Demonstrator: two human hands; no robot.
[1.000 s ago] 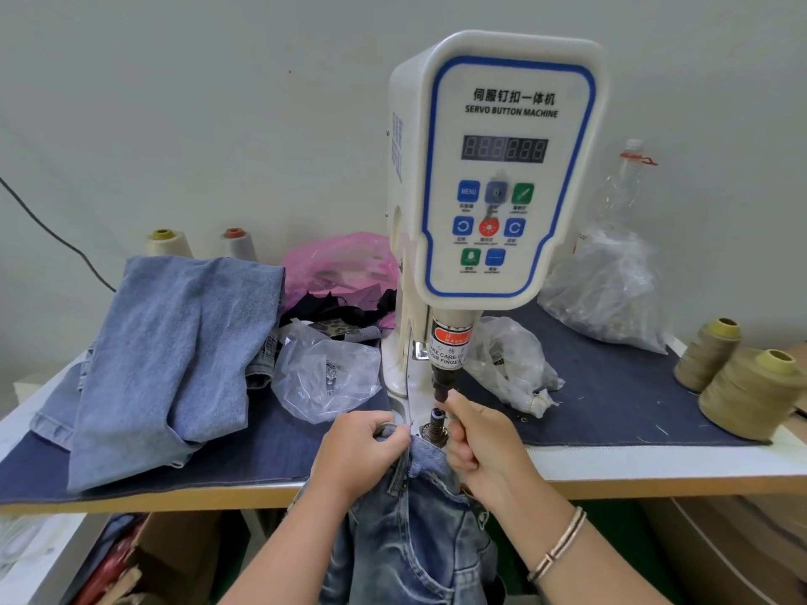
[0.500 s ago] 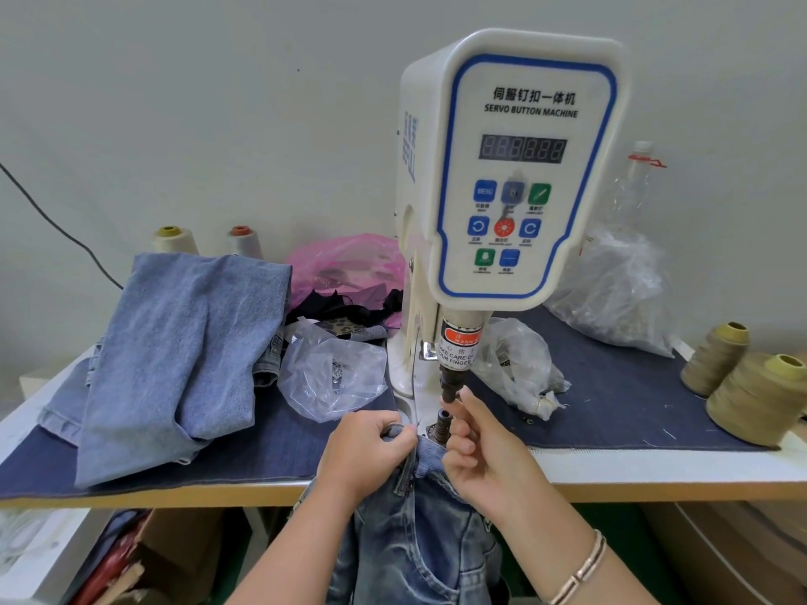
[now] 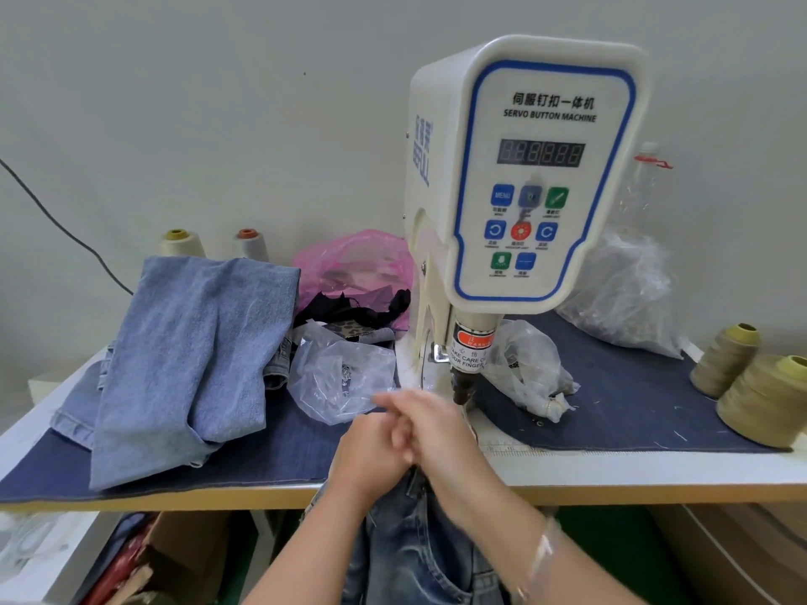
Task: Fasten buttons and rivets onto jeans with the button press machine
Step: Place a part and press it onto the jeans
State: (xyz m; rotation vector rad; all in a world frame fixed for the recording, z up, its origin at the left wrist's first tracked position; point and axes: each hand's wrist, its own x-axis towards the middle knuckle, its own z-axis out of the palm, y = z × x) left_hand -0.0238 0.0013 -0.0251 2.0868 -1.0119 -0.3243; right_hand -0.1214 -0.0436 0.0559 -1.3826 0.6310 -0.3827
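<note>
My left hand (image 3: 371, 451) grips the jeans (image 3: 419, 548) waistband at the table (image 3: 611, 478) edge, just below the button press machine (image 3: 524, 181). My right hand (image 3: 430, 423), blurred, crosses over it; I cannot tell its grip. I judge a fastener comes next: seat it under the punch.

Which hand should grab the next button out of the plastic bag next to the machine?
Probably the right hand: it is blurred and stretched out toward the clear bag, over the left hand. The left hand is lower, at the jeans waistband.
</note>
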